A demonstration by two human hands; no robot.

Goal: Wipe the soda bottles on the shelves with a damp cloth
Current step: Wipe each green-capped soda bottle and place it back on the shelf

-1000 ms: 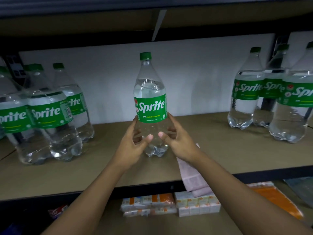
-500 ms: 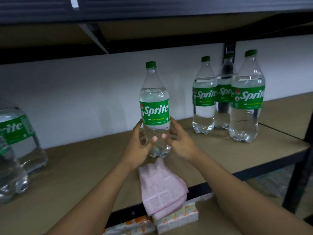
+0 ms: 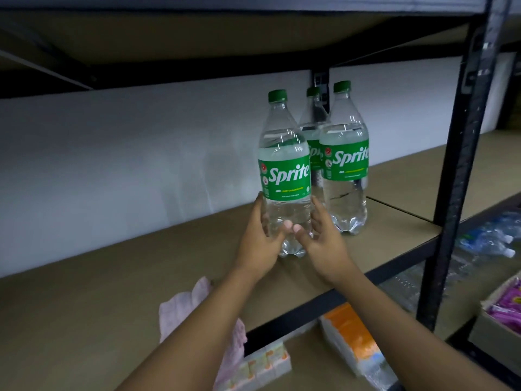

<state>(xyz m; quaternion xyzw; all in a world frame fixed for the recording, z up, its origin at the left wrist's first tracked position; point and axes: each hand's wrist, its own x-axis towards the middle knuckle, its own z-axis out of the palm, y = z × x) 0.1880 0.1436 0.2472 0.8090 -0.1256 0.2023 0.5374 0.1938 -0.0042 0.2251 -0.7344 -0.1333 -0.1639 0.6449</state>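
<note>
On the brown shelf (image 3: 112, 292), near its right end, a Sprite bottle (image 3: 284, 176) stands upright between a person's two hands. The left hand (image 3: 258, 244) curls round the lower left side of the clear body and the right hand (image 3: 324, 244) round the lower right side. Both grip just below the green label, and the thumbs come close together across the front. The bottle's base is at the board, but whether it rests there or is held just off it cannot be told. Just beside it on the right stand two more green-capped bottles: a front bottle (image 3: 346, 165) and a rear bottle (image 3: 313, 108) half hidden between the others. A pink cloth (image 3: 180, 309) lies crumpled at the shelf's front edge under the left forearm, apart from both hands. A black post (image 3: 462, 165) rises at the right. On the lower level lie small cartons (image 3: 262, 368) and an orange pack (image 3: 349, 340).
</note>
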